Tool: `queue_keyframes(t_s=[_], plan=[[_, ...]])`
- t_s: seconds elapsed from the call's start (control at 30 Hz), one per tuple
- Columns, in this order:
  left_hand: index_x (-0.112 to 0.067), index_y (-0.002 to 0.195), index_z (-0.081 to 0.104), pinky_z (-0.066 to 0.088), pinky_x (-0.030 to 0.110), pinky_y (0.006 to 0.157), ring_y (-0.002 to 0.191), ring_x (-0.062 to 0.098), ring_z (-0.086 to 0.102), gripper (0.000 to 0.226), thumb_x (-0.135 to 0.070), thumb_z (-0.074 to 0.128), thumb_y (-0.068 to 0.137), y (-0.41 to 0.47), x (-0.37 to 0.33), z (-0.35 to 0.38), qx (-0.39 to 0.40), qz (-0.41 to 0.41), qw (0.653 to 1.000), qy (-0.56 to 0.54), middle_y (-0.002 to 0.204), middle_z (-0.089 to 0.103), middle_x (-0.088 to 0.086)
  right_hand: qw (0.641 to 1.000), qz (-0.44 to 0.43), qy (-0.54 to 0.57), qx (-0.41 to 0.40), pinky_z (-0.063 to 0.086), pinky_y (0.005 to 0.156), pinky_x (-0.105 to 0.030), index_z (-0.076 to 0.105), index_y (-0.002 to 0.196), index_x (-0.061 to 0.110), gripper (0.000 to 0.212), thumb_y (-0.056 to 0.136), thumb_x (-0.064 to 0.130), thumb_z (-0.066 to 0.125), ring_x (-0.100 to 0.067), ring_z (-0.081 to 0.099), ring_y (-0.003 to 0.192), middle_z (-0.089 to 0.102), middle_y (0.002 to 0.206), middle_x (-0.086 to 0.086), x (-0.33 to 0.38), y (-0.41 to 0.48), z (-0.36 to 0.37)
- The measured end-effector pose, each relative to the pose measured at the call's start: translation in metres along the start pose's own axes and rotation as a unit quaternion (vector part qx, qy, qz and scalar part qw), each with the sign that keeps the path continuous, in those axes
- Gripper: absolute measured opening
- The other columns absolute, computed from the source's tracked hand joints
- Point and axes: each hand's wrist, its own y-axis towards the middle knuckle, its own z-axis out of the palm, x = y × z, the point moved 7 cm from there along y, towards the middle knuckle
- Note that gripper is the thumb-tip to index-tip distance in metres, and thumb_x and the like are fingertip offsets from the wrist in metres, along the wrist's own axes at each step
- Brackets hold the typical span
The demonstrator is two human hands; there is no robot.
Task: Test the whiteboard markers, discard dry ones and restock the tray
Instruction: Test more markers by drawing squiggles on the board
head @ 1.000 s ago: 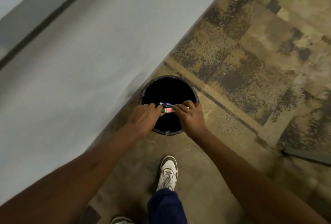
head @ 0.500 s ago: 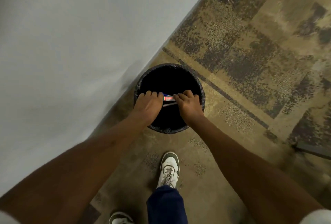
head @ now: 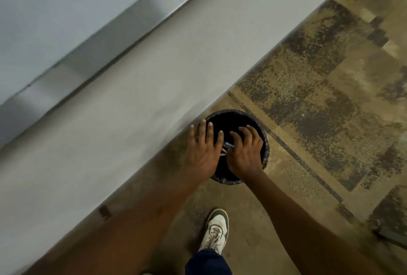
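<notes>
- Grey-white panel [head: 44, 10] fills the upper left corner, with a brushed metal ledge [head: 110, 54] running slantwise along its lower edge.
- Below that comes a plain grey wall [head: 132, 120], with a small dark mark [head: 104, 212] at its lower edge.
- Left hand [head: 203, 149] hangs palm-down over the near-left part of the bin [head: 242, 113], fingers straight and fanned apart.
- Markers [head: 226, 146], a blurred blue-and-white cluster, show only in the narrow gap between the two hands, above the bin's mouth. The hands cover their ends.
- The bin, black and lined, stands on the floor [head: 319, 98] close beside the wall, and the hands hide much of its opening.
- Right hand [head: 245, 153] lies beside the left, fingers bent at the knuckles. Whether it pinches the markers cannot be told.
- White shoe [head: 217, 230] and dark blue trouser leg [head: 208, 262] appear just below the bin.
- Mottled tan and dark, the floor spreads to the right, with a dark flat piece [head: 389, 234] at the far edge.
</notes>
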Motion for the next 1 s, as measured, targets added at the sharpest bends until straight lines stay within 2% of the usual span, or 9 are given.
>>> queue_keyframes(t_s=[0.1,0.23,0.3,0.37,0.5,0.53,0.67,0.77,1.0], plan=[[-0.010,0.150,0.002,-0.009,0.067,0.108,0.137,0.050,-0.019,0.076,-0.052,0.035,0.096,-0.025,0.014,-0.039,-0.041,-0.025,0.999,-0.005,0.155,-0.003,0.029,0.999,-0.003,0.038,-0.038,0.034,0.096,-0.057,0.053,0.122,0.004,0.044,0.086,0.029,0.046,-0.043,0.036,0.127,0.048,0.127,-0.023,0.027,-0.001,-0.040],[-0.010,0.143,0.024,0.008,0.066,0.110,0.139,0.050,0.007,0.068,-0.047,0.049,0.092,-0.067,0.040,-0.106,-0.135,-0.034,0.990,-0.034,0.151,0.025,0.026,0.992,-0.029,0.072,-0.096,0.030,0.100,-0.058,0.046,0.124,0.006,0.050,0.079,0.023,0.063,-0.045,0.035,0.128,0.046,0.129,-0.024,0.071,-0.005,-0.098],[-0.011,0.141,0.028,0.016,0.066,0.108,0.138,0.049,0.018,0.062,-0.047,0.042,0.093,-0.091,0.060,-0.144,-0.185,-0.043,0.981,-0.030,0.149,0.030,0.025,0.987,-0.051,0.088,-0.125,0.028,0.100,-0.059,0.044,0.125,0.006,0.054,0.077,0.022,0.063,-0.046,0.035,0.127,0.044,0.129,-0.025,0.098,-0.009,-0.128],[-0.011,0.140,0.035,0.021,0.067,0.106,0.136,0.049,0.025,0.058,-0.048,0.038,0.095,-0.118,0.083,-0.173,-0.220,-0.062,0.973,-0.032,0.148,0.033,0.025,0.982,-0.065,0.108,-0.144,0.029,0.099,-0.061,0.043,0.124,0.006,0.051,0.078,0.026,0.055,-0.047,0.034,0.126,0.044,0.128,-0.027,0.125,-0.013,-0.157],[-0.012,0.140,0.034,0.017,0.067,0.106,0.136,0.049,0.023,0.054,-0.040,0.012,0.100,-0.180,0.133,-0.214,-0.265,-0.099,0.959,-0.002,0.149,0.029,0.025,0.975,-0.098,0.127,-0.155,0.030,0.098,-0.062,0.043,0.121,0.003,0.048,0.080,0.029,0.047,-0.048,0.034,0.125,0.047,0.126,-0.030,0.187,-0.023,-0.204],[-0.012,0.140,0.034,0.015,0.067,0.106,0.136,0.049,0.022,0.052,-0.038,0.013,0.099,-0.196,0.144,-0.220,-0.275,-0.106,0.956,0.007,0.149,0.028,0.025,0.972,-0.114,0.130,-0.158,0.030,0.098,-0.061,0.044,0.121,0.003,0.048,0.079,0.028,0.048,-0.048,0.034,0.126,0.047,0.127,-0.030,0.203,-0.026,-0.214],[-0.015,0.138,0.038,0.014,0.067,0.108,0.139,0.047,0.021,0.058,-0.039,0.052,0.088,-0.255,0.188,-0.234,-0.275,-0.152,0.949,0.012,0.151,0.030,0.023,0.963,-0.183,0.132,-0.150,0.025,0.103,-0.057,0.045,0.124,0.007,0.049,0.078,0.026,0.047,-0.046,0.033,0.128,0.045,0.131,-0.026,0.270,-0.039,-0.246],[-0.017,0.133,0.049,0.014,0.066,0.108,0.136,0.045,0.030,0.067,-0.049,0.066,0.077,-0.302,0.219,-0.244,-0.253,-0.201,0.946,-0.001,0.149,0.035,0.020,0.956,-0.226,0.123,-0.137,0.027,0.102,-0.057,0.044,0.125,0.010,0.048,0.079,0.024,0.051,-0.044,0.033,0.128,0.041,0.134,-0.020,0.319,-0.050,-0.260],[-0.019,0.139,0.042,0.005,0.066,0.111,0.139,0.044,0.023,0.068,-0.060,0.048,0.085,-0.424,0.279,-0.252,-0.260,-0.298,0.919,0.001,0.152,0.027,0.019,0.932,-0.328,0.105,-0.114,0.036,0.096,-0.060,0.046,0.123,0.016,0.067,0.064,0.018,0.077,-0.038,0.034,0.128,0.042,0.134,-0.015,0.435,-0.097,-0.296]])
